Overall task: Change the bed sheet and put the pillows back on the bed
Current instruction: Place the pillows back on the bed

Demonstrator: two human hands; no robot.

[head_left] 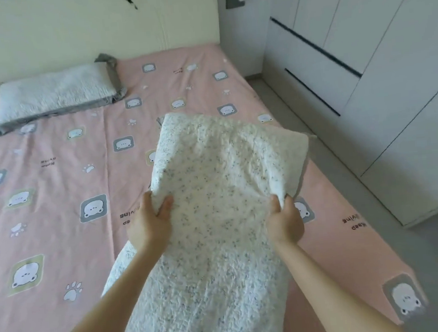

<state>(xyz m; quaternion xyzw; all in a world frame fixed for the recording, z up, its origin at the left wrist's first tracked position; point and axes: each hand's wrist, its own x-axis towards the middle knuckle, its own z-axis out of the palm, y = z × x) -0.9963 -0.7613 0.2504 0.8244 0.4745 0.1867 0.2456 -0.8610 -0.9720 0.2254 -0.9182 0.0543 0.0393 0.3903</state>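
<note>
Carrying the speckled pillow (215,192) over the pink sheet (57,206), left hand (149,225) and right hand (283,221) both pinching its side edges, most of it beyond the fingertips. Better to lower it flat near the headboard (94,25), level with the grey pillow (55,92), before letting go.

Pink bear-print sheet (53,159), speckled white pillow (215,192)

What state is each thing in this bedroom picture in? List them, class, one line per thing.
Pink sheet: spread over the bed, lightly creased.
Grey-edged pillow: lying flat by the headboard.
Speckled white pillow: held up above the sheet.
Left hand: fingers gripping the pillow's left edge.
Right hand: fingers gripping its right edge.
Wardrobe: doors and drawers shut.
</note>
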